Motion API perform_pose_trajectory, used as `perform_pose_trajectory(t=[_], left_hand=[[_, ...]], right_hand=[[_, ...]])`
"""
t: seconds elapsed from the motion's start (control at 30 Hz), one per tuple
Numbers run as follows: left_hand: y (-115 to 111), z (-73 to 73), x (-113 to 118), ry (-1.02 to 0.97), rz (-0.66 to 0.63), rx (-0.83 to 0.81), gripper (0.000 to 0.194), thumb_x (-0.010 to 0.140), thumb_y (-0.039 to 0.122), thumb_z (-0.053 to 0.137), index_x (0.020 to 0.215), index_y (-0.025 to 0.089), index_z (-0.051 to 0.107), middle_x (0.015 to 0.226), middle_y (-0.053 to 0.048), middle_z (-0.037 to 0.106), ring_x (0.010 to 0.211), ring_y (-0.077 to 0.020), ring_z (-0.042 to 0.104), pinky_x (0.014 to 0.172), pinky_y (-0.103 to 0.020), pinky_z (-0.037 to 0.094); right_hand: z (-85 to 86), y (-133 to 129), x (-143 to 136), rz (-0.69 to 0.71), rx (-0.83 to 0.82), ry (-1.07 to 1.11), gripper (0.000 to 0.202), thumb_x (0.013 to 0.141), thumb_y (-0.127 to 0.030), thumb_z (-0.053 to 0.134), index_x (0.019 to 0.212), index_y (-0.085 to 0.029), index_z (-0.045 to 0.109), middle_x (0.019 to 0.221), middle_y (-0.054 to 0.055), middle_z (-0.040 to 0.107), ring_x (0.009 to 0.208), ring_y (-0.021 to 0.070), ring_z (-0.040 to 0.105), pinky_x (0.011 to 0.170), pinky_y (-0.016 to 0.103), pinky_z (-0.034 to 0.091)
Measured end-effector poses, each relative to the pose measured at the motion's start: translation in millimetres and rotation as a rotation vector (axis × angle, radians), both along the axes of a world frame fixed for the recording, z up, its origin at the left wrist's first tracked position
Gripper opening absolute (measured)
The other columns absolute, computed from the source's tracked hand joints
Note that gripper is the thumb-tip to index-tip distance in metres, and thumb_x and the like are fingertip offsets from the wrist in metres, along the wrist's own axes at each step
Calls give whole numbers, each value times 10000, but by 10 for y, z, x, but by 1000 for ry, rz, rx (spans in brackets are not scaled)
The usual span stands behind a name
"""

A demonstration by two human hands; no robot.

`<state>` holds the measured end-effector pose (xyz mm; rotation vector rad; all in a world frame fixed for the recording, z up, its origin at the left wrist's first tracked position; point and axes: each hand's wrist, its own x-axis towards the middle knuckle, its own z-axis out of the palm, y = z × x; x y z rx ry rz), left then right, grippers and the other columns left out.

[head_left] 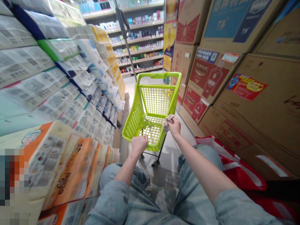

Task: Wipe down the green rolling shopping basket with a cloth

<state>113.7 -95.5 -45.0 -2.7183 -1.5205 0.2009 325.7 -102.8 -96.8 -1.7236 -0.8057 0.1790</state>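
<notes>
A lime-green plastic shopping cart with lattice walls stands on dark wheeled legs between my knees and the shelves ahead. My left hand is closed around the near rim of its basket, on the left side. In my right hand is a crumpled, pale, stained cloth, pinched between thumb and fingers. That cloth lies against the right side rim of the cart. The basket's lattice floor shows through, with the tiles visible below it.
Stacked tissue packs rise along the left. Large cardboard boxes wall the right side, with a red bag by my right knee. Goods-filled shelves stand ahead, and a grey pole slants up behind the cart.
</notes>
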Motion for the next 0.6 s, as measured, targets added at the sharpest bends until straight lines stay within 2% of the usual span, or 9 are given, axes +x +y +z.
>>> perform_pose_trajectory(t=[0.1,0.2,0.3,0.47,0.6], left_hand=[[-4,-19,42,-21,11,4,526,922,283,210,871,119,707,849,-150,709,850,-263,668,689,-328,442],[-6,-43,97,-52,70,5,534,920,300,221,859,115,718,846,-153,710,847,-260,670,693,-327,452],[0,-70,153,-77,143,24,548,920,315,223,863,102,724,830,-165,708,833,-264,673,695,-330,460],[26,-83,225,-114,212,52,576,927,324,198,866,92,722,822,-175,705,828,-282,674,677,-344,469],[28,-67,257,-109,181,25,500,919,273,237,937,96,704,860,-168,704,862,-278,669,702,-347,471]], right_hand=[[67,179,243,-6,-14,-18,199,683,-333,578,728,-172,684,719,71,628,709,210,550,721,355,438],[39,184,229,17,25,-21,192,673,-276,561,752,-168,699,761,73,643,739,210,563,751,361,449],[-52,-20,-8,86,63,-40,207,686,-244,549,800,-171,704,881,85,651,854,227,580,827,372,449],[-174,-578,-612,165,75,-11,217,768,-248,519,890,-190,689,959,96,626,941,228,576,861,364,449],[-212,-821,-947,142,99,21,207,808,-248,502,936,-194,655,1024,98,603,1006,223,559,906,367,426]])
